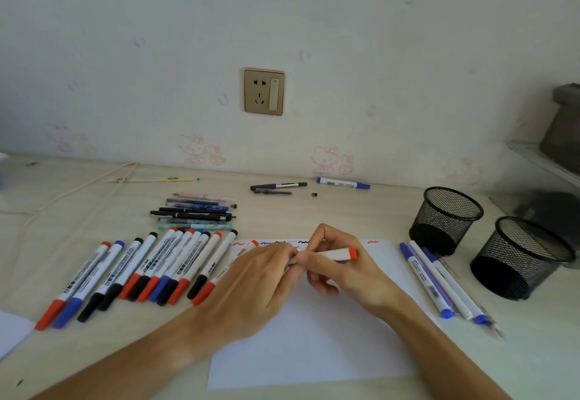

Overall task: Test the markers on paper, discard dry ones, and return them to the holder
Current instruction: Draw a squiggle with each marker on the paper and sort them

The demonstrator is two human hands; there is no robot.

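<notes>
While both grips, left hand [260, 277] and right hand [342, 269], pinch the red marker [337, 254] over the paper [317, 346], I judge uncapping or recapping; next, the holder [445, 219].

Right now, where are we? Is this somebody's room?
Probably a desk at home, maybe in a child's room. The wall has cartoon-cat wallpaper and a power socket, and the desk holds rows of markers and two mesh pen holders.
</notes>
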